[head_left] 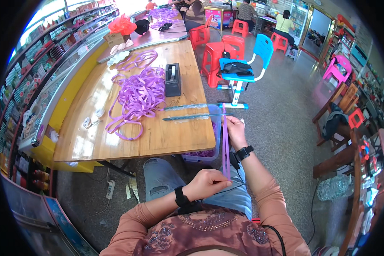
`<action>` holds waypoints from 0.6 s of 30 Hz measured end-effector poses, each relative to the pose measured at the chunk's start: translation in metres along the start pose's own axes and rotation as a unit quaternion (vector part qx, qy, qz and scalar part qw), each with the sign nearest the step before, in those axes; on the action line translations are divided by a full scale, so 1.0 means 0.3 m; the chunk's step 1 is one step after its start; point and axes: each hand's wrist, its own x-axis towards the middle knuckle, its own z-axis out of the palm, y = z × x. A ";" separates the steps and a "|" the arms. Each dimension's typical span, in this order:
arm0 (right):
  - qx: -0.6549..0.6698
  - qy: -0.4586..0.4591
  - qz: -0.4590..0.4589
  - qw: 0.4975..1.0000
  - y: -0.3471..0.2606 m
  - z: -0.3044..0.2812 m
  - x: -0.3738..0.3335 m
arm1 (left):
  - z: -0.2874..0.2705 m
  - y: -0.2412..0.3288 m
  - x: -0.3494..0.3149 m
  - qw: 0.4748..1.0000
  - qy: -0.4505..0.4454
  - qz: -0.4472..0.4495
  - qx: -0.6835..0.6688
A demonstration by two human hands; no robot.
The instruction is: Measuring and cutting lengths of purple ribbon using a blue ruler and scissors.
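A purple ribbon [225, 149] runs in two strands from the outer ends of two thin dark rods down to my lap. My left hand [209, 184] is closed in a pinch on its lower end, thumb outstretched along it. Higher up, my right hand [236, 130] has its fingers closed around the ribbon, right beside the tip of the nearer rod [187, 117]. The farther rod [192, 106] lies parallel to it. Clear tape fixes both rods to the wooden table [170, 138], and they jut past its right edge. Exactly how the ribbon meets the rods is hard to tell.
A tangled heap of purple ribbon [141, 91] lies on the table beside a black tape dispenser [173, 81]. Beneath the table's right corner stands a plastic bin [217, 147] with purple pieces. A blue chair [239, 77] and red stools [212, 64] stand beyond. Shelves line the left.
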 end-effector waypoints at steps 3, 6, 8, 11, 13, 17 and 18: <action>0.008 -0.015 0.009 1.000 0.002 -0.017 0.008 | 0.003 0.003 0.004 1.000 0.006 0.001 -0.006; 0.000 -0.023 0.002 1.000 -0.001 -0.015 0.010 | 0.010 -0.007 -0.002 1.000 0.011 0.022 -0.001; -0.011 -0.021 -0.002 1.000 -0.002 -0.011 -0.002 | 0.009 -0.002 -0.008 1.000 0.012 0.007 -0.001; -0.017 -0.032 0.008 0.999 0.009 -0.015 -0.023 | 0.000 -0.018 -0.008 0.999 0.030 -0.008 0.010; -0.004 -0.044 0.031 0.999 0.024 -0.026 -0.032 | -0.006 -0.036 -0.008 0.999 0.034 -0.026 0.006; -0.006 -0.067 0.035 0.997 0.007 -0.012 -0.035 | -0.021 -0.046 -0.002 0.997 0.043 -0.059 0.005; -0.021 -0.070 0.017 0.997 -0.004 0.000 -0.031 | -0.024 -0.045 0.000 0.997 0.044 -0.060 0.005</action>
